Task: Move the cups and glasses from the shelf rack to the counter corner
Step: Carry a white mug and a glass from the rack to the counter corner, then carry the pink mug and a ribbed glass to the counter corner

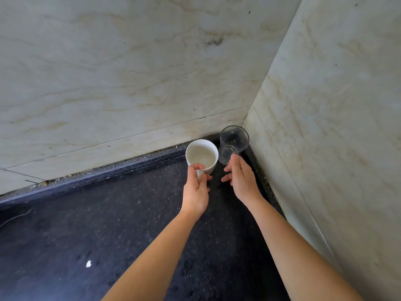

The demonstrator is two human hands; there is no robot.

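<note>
Mug [202,155] handle pinched by left fingers [198,170] | glass [233,144] in corner, right fingers [235,162] pinching rim

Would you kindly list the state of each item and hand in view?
White mug: upright, empty, on the counter.
Clear glass: upright, empty, in the corner beside the mug.
Left hand: pinching the mug's handle.
Right hand: fingertips on the glass.
</note>
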